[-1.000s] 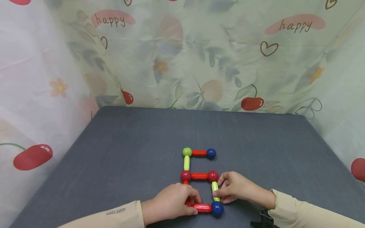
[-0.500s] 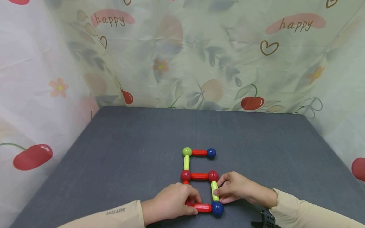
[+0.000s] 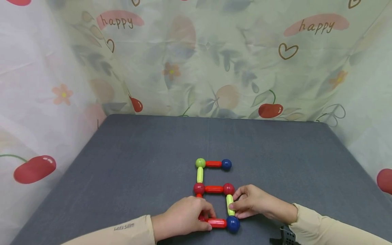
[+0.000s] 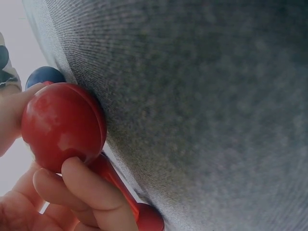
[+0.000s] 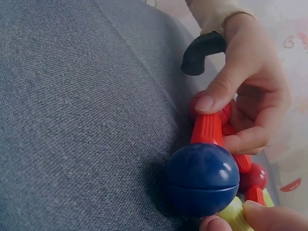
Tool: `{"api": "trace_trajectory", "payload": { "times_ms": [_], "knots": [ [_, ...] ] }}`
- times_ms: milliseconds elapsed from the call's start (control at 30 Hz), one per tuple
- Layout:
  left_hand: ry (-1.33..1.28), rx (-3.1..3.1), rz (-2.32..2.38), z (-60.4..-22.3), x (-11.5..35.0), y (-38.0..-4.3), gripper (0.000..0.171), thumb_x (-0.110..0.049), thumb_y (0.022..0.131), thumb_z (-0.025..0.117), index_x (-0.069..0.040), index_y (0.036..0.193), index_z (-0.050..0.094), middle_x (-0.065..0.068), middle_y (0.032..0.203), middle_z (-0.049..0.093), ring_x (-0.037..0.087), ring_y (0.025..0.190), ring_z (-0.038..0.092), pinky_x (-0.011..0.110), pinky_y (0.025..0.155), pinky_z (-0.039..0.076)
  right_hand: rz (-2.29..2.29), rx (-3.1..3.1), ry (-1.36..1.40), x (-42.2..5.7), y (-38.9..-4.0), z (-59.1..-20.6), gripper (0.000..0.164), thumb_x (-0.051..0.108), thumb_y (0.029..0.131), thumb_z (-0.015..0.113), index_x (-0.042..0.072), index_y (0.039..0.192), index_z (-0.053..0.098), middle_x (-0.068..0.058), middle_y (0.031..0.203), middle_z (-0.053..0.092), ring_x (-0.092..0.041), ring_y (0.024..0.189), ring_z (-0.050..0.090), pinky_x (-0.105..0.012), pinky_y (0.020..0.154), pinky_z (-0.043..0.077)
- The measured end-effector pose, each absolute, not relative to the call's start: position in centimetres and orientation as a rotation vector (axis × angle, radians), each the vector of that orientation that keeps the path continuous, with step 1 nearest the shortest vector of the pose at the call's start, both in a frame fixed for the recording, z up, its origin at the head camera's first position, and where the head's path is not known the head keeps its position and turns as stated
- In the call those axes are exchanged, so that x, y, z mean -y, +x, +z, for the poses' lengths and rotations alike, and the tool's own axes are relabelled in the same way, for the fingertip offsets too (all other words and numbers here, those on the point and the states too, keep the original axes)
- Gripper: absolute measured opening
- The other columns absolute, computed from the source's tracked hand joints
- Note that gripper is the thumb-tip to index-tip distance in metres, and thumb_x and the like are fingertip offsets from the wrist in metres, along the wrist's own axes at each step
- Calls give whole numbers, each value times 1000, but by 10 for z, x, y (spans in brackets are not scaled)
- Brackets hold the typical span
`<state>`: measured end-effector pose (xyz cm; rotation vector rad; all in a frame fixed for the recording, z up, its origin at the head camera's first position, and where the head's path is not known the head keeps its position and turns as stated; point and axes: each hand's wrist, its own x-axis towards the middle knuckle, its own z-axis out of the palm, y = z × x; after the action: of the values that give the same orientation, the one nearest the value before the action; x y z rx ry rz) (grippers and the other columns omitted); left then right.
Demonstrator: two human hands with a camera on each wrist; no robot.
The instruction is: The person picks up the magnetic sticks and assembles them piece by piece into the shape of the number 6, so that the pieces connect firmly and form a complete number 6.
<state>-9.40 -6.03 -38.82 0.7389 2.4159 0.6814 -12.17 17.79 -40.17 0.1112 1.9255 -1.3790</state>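
Note:
A figure of magnetic rods and balls lies on the table. In the left wrist view, my left hand (image 3: pixel 186 217) grips the red ball (image 4: pixel 62 126) at the figure's lower left corner between thumb and fingers. From that ball a red rod (image 3: pixel 217 223) runs right to a large blue ball (image 3: pixel 233 224). My right hand (image 3: pixel 257 204) pinches the yellow-green rod (image 3: pixel 230 201), which stands between this blue ball and a red ball (image 3: pixel 228 189) above it. Most of the lower left ball and the left-side rod is hidden by my left hand in the head view.
The figure's upper part has another red ball (image 3: pixel 199 188), a yellow-green rod (image 3: pixel 200 175), a green ball (image 3: pixel 200 163), a red rod (image 3: pixel 213 164) and a small blue ball (image 3: pixel 226 164). Dark grey cloth covers the table (image 3: pixel 147 153). A printed curtain (image 3: pixel 208 58) hangs behind it.
My right thumb has shifted slightly on the yellow-green rod, whose lower end has moved a little left. My left hand keeps its place.

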Motion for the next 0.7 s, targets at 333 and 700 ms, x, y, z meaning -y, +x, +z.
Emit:
{"api": "trace_trajectory", "payload": {
  "times_ms": [333, 700],
  "knots": [
    [709, -2420, 765, -376, 66, -98, 20, -33, 81, 79, -29, 99, 72, -17, 76, 58, 2, 62, 52, 19, 58, 45, -1388, -1950, 77, -183, -121, -397, 38, 18, 83, 77, -1, 108, 55, -4, 78, 70, -9, 65, 67, -26, 63, 57],
    [635, -2914, 903, -315, 96, -117, 21, -33, 90, 69, -27, 110, 69, -14, 95, 61, 5, 77, 55, 24, 65, 48, -1440, -2319, -73, -204, -135, -360, 58, 28, 91, 69, -6, 131, 44, -17, 107, 67, -25, 94, 69, -40, 78, 57]
  ]
}}
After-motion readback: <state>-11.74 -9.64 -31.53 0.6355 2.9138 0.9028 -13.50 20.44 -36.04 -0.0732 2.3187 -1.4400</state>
